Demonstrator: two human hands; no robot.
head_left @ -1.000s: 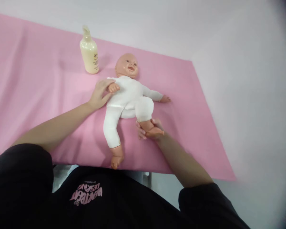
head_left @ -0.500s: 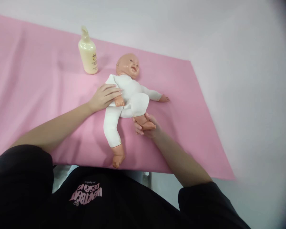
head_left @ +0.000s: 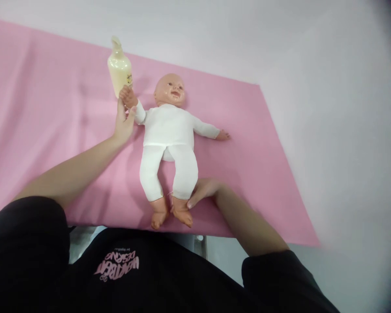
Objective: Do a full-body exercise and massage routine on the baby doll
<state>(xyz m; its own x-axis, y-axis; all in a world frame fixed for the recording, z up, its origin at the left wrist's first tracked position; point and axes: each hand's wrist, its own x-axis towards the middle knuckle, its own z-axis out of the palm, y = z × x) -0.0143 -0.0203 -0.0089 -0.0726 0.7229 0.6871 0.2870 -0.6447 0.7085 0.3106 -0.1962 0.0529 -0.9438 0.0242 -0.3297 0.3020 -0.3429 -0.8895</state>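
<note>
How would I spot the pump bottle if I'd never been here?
On the pink sheet lies a baby doll in white. Left of its head, in the picture, stands the pump bottle: pale yellow and glossy, upright where the doll lies on its back.

Pink lettering (head_left: 117, 265) on the front of the black, short-sleeved cloth shirt (head_left: 169, 278) stands upside down to the view and reads "HEARTBEAT DESIRING"; a tiny line beside it is too small to read; the dark print on the pale yellow, rounded pump bottle (head_left: 118, 71) is likewise illegible.
</note>
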